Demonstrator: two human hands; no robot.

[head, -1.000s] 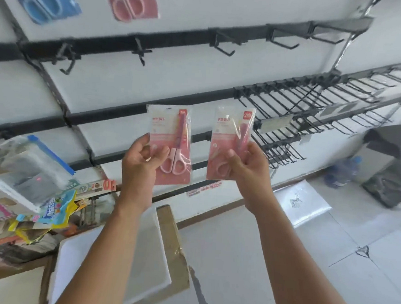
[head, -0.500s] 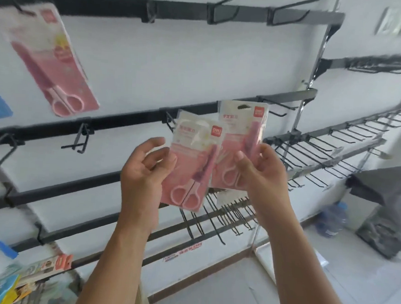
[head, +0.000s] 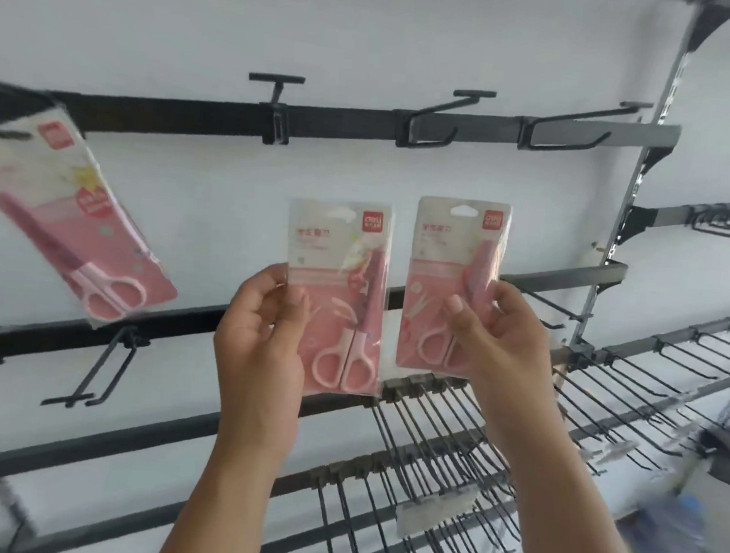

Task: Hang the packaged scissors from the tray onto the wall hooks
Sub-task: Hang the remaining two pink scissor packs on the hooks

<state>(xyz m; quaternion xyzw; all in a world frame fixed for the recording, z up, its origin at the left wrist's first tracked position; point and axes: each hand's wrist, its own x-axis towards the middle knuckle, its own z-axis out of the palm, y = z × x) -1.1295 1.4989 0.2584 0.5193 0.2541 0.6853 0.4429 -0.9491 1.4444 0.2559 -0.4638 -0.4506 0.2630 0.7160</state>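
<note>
One pink pack (head: 62,229) already hung at the top rail's (head: 184,114) left end, two more pinched upright in left hand (head: 259,338) and right hand (head: 502,333) below empty hooks (head: 430,125), not yet hung.

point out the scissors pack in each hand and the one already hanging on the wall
left-hand scissors pack (head: 344,300): head view, on the pink card middle
right-hand scissors pack (head: 442,256): head view, on the card's upper-left face
hanging scissors pack (head: 72,230): head view, on the pack's centre
</note>
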